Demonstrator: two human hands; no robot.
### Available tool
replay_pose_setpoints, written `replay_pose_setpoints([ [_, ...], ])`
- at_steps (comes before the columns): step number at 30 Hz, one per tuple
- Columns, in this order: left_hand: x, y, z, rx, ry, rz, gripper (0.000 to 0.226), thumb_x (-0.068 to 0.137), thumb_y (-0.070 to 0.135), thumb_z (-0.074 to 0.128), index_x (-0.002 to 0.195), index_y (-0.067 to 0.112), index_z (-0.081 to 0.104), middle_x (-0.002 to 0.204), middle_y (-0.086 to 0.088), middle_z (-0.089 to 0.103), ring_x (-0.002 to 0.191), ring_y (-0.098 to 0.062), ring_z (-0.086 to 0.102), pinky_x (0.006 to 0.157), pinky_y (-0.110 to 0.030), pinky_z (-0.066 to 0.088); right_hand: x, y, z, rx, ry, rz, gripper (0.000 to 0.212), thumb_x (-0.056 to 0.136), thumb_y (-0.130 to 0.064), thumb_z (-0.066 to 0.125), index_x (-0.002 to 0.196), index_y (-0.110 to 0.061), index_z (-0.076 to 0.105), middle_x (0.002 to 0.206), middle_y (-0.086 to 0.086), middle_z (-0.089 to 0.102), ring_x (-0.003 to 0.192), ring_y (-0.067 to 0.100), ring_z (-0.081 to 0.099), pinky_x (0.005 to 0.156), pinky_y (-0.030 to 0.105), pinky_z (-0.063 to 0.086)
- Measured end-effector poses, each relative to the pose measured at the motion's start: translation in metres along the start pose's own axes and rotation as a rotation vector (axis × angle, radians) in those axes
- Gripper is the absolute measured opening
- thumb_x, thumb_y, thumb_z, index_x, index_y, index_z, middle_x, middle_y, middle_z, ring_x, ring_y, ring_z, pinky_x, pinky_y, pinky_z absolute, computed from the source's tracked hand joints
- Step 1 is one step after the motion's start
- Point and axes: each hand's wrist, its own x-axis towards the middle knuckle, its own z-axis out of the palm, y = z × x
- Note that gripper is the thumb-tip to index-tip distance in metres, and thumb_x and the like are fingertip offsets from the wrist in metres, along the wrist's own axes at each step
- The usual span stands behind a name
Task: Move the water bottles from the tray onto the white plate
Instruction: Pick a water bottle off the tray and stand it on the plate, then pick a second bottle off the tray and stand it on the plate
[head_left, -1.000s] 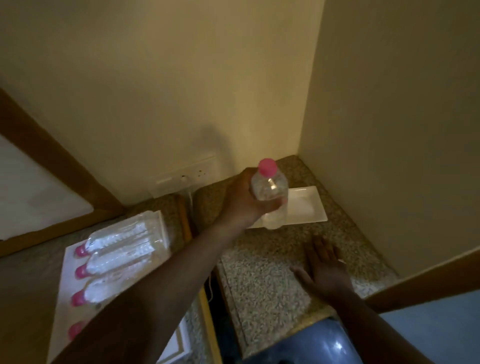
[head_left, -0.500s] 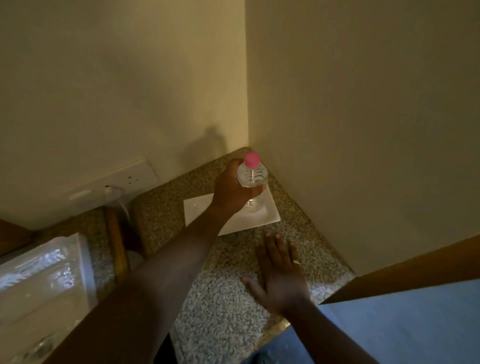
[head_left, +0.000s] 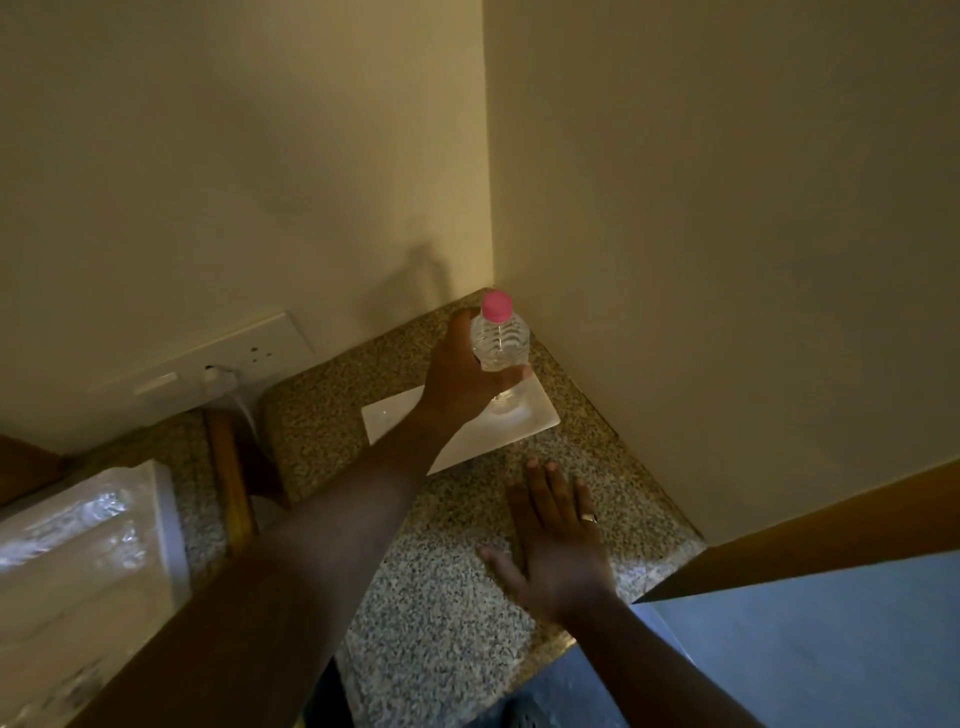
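One bottle, clear with a pink cap, stands upright in the left hand, whose fingers wrap its body; its base sits on or just over the right end of the plate, I cannot tell which. Right hand lies flat and spread on the speckled surface, near the plate. More bottles lie blurred at far left.
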Motion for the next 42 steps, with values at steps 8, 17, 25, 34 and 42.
replay_pose_setpoints([
  [8,-0.050,-0.011,-0.051,0.152,0.023,-0.144,0.099,0.068,0.037,0.086,0.147,0.020,0.030,0.151,-0.008,0.040,0.133,-0.026,0.043,0.105,-0.044,0.042,0.000,0.003,-0.003,-0.011,-0.050,-0.017,0.086,0.092,-0.079,0.014,0.156,-0.021,0.010,0.164,0.011,-0.009,0.148,0.027,-0.022,0.118,0.053,-0.011],
  [17,-0.241,-0.084,-0.216,0.449,0.296,-0.161,0.072,0.063,0.070,0.073,0.114,0.018,0.066,0.118,-0.003,0.062,0.113,-0.024,0.056,0.096,-0.042,0.047,-0.016,-0.085,0.019,0.033,-0.119,-0.233,0.065,0.099,-0.064,0.023,0.139,-0.019,0.047,0.153,0.017,0.039,0.145,0.040,0.024,0.115,0.059,0.014],
  [25,-0.319,-0.142,-0.309,0.811,0.190,-0.233,0.090,0.052,0.085,0.063,0.119,0.026,0.062,0.124,0.002,0.061,0.116,-0.024,0.053,0.096,-0.041,0.040,-0.017,-0.145,0.036,-0.015,-0.086,-0.284,0.065,0.099,-0.057,0.026,0.138,-0.012,0.052,0.154,0.020,0.036,0.144,0.040,0.028,0.113,0.060,0.023],
  [34,-0.359,-0.184,-0.315,0.697,0.106,-0.260,0.079,0.073,0.040,0.075,0.142,0.024,0.039,0.143,-0.002,0.051,0.129,-0.026,0.047,0.104,-0.042,0.042,-0.020,-0.151,0.038,-0.053,-0.053,-0.265,0.066,0.099,-0.058,0.024,0.141,-0.012,0.047,0.155,0.019,0.035,0.144,0.040,0.027,0.112,0.060,0.024],
  [42,-0.365,-0.152,-0.359,0.512,0.101,-0.223,0.086,0.058,0.049,0.086,0.131,0.039,0.040,0.126,0.001,0.063,0.108,-0.015,0.059,0.081,-0.022,0.047,-0.025,-0.155,0.037,-0.054,-0.028,-0.246,0.072,0.098,-0.060,0.018,0.142,-0.011,0.048,0.154,0.019,0.036,0.144,0.040,0.027,0.111,0.063,0.026],
])
